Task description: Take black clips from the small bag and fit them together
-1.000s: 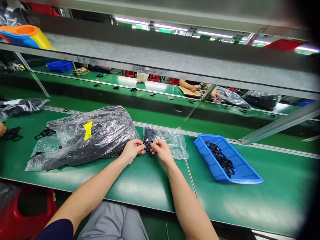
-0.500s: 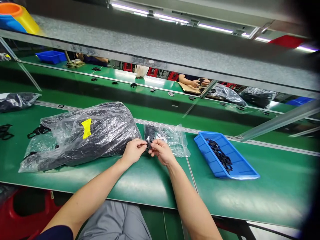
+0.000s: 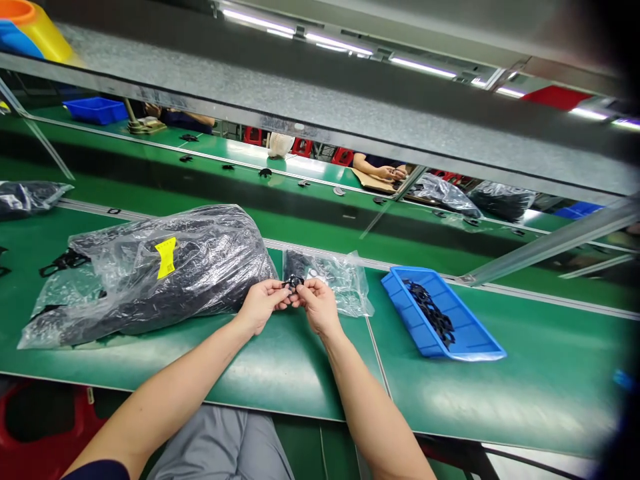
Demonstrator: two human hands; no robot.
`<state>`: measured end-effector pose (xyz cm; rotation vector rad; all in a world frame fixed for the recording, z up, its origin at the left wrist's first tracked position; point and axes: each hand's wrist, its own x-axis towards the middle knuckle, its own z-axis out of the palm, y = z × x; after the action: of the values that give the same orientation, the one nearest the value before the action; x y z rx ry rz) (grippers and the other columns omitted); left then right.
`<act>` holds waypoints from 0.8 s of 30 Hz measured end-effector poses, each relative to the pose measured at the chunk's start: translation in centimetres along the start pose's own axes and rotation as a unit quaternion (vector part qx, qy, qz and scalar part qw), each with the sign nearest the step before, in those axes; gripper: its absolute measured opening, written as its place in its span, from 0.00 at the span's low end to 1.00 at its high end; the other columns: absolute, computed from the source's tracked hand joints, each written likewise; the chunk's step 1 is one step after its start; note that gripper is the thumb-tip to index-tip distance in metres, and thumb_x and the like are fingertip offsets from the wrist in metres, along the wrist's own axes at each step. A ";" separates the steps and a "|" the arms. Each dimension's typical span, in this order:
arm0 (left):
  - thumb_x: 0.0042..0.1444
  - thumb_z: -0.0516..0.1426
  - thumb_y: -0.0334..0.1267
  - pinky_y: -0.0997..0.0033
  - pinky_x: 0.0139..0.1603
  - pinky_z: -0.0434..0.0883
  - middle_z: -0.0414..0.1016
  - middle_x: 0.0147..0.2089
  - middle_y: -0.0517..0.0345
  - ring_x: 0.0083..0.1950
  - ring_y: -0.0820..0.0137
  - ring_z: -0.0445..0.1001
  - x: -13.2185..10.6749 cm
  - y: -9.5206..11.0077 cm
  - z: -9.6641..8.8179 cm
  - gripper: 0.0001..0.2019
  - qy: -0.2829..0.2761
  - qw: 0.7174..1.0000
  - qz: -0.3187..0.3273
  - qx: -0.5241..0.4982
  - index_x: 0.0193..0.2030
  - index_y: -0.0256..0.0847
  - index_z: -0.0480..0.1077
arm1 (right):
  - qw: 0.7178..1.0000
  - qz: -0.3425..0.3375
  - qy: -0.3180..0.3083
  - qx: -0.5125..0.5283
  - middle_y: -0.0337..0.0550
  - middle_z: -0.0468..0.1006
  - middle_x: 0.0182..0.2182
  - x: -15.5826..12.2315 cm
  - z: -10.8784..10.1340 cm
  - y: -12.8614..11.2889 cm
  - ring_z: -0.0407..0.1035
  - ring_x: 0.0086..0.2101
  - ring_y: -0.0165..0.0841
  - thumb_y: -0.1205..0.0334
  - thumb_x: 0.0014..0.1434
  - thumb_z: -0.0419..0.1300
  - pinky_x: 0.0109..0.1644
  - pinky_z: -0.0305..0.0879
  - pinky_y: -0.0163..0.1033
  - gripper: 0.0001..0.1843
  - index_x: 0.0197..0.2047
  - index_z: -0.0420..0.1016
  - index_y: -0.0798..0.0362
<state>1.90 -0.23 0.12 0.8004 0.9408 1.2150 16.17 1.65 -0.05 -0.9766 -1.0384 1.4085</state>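
Observation:
My left hand (image 3: 261,303) and my right hand (image 3: 316,305) meet above the green table (image 3: 280,360), fingertips pinched together on one small black plastic part (image 3: 293,283). Just left of my hands lies a large clear bag (image 3: 150,273) stuffed with black parts, with a yellow label. Right behind my hands sits a smaller clear bag (image 3: 333,277) of parts. A blue tray (image 3: 443,323) with several black parts stands to the right, at an angle.
A green conveyor belt (image 3: 310,223) runs behind the table under a grey shelf (image 3: 320,113). Small black parts lie along the far belt (image 3: 265,172). Another person's hands (image 3: 387,172) work across it. Loose black parts (image 3: 63,261) lie far left, a red stool (image 3: 40,433) below.
My hands have stayed pinched on the small black part, turning it slightly. The view has shifted a little, so bags and tray sit further left in the picture.

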 end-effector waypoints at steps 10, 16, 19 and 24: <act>0.46 0.64 0.41 0.73 0.31 0.71 0.79 0.31 0.54 0.30 0.71 0.74 0.1 0.4 -0.2 0.11 0.032 0.994 0.057 0.086 0.34 0.37 0.78 | 0.998 0.056 -0.021 -0.020 0.34 0.73 0.20 0.2 -0.6 0.1 0.72 0.23 0.29 0.53 0.45 0.69 0.23 0.68 0.31 0.15 0.28 0.70 0.52; 0.47 0.64 0.42 0.73 0.29 0.72 0.80 0.36 0.53 0.32 0.69 0.75 0.4 0.0 -0.6 0.11 0.059 0.988 0.085 0.115 0.35 0.40 0.79 | 0.993 0.074 -0.078 -0.046 0.35 0.75 0.18 0.1 -0.8 -0.1 0.70 0.19 0.28 0.58 0.46 0.69 0.22 0.65 0.30 0.11 0.28 0.71 0.52; 0.48 0.63 0.42 0.72 0.31 0.72 0.81 0.38 0.53 0.34 0.68 0.76 0.5 -0.1 -0.7 0.11 0.048 0.988 0.082 0.119 0.38 0.40 0.80 | 0.988 0.085 -0.113 -0.063 0.36 0.76 0.19 0.0 -0.9 -0.3 0.70 0.19 0.27 0.58 0.46 0.68 0.22 0.65 0.29 0.11 0.28 0.71 0.53; 0.49 0.62 0.42 0.74 0.30 0.72 0.81 0.38 0.52 0.34 0.68 0.76 0.4 -0.1 -0.6 0.12 0.055 0.987 0.080 0.125 0.39 0.39 0.79 | 0.985 0.084 -0.136 -0.068 0.36 0.76 0.19 -0.1 -1.0 -0.4 0.71 0.20 0.27 0.58 0.47 0.68 0.23 0.66 0.29 0.11 0.29 0.71 0.54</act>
<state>1.41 0.13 -0.31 1.0323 1.1536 1.3056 17.21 1.65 0.08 -1.0070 -1.2918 1.6611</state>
